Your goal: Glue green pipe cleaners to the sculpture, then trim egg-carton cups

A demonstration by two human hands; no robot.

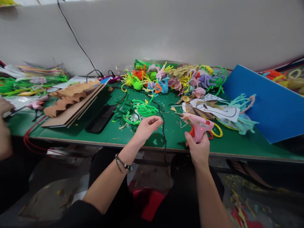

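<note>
My right hand (199,148) grips a pink glue gun (199,124) by its handle, its nozzle pointing left over the table. A small red light glows on the gun's side. To the left, my left hand (147,127) hovers over the table's front part with thumb and fingers pinched together; whatever may be between the fingertips is too small to make out. Just behind that hand lies a tangle of green pipe cleaners (143,109). Yellow-handled scissors (217,130) sit partly hidden behind the glue gun.
A black phone (101,118) and stacked cardboard sheets (76,106) lie left. Colourful pipe-cleaner pieces (166,79) crowd the back. Paper cutouts (216,109) and a leaning blue board (263,101) stand right. A black cable (163,133) crosses the front edge. Another person's hand (4,107) is at far left.
</note>
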